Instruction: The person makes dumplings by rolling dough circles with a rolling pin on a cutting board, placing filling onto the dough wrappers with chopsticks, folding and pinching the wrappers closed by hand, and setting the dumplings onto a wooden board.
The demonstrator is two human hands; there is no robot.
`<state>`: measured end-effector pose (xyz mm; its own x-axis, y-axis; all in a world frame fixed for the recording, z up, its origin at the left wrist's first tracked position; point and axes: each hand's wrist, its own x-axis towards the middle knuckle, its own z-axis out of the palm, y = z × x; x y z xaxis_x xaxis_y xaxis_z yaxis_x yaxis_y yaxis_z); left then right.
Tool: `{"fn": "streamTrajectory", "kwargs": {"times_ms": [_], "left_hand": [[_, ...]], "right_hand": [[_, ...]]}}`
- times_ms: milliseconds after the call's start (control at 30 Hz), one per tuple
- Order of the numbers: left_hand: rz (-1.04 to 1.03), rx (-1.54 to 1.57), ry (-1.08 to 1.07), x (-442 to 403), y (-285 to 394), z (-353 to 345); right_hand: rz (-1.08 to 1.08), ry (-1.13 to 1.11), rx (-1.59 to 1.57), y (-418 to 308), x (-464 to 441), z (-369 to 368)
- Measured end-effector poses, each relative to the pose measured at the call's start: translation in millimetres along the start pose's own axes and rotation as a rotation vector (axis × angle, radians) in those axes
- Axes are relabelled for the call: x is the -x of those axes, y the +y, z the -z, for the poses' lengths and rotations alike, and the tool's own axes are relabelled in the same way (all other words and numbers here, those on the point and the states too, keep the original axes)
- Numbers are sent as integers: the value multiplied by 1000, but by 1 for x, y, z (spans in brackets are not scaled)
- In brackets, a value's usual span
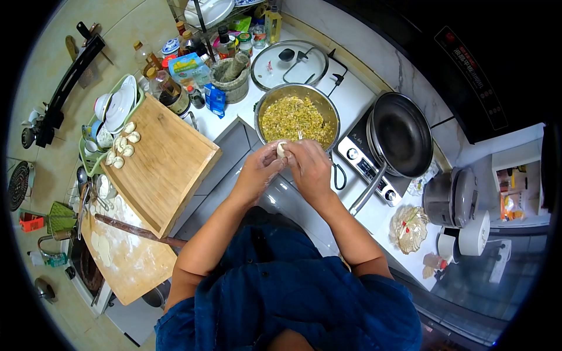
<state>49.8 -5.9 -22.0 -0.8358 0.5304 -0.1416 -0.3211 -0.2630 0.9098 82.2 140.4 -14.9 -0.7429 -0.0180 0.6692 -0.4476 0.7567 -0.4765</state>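
Observation:
Between my two hands is a small pale dumpling, pinched by the fingers of both. My left hand closes on it from the left, with flour on the fingers. From the right, my right hand presses its edge with thumb and fingers. Just beyond them stands a steel bowl of yellow-green chopped filling; a utensil handle shows at its near side. Several finished dumplings sit at the far left corner of a wooden tray.
A floured board with a rolling pin and flat dough lies lower left. Right of the bowl, a black frying pan rests on an induction cooker. Behind are a glass lid, a stone mortar and several bottles.

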Motion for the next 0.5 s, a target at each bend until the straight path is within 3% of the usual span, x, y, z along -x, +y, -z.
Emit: {"fn": "streamTrajectory", "kwargs": {"times_ms": [167, 267, 500], "left_hand": [[-1, 4, -12, 1, 1, -1], [-1, -8, -7, 0, -1, 0], [6, -31, 2, 3, 3, -6]], "right_hand": [[-291, 11, -119, -14, -1, 2], [-135, -35, -41, -5, 1, 3], [2, 79, 61, -4, 3, 3]]}}
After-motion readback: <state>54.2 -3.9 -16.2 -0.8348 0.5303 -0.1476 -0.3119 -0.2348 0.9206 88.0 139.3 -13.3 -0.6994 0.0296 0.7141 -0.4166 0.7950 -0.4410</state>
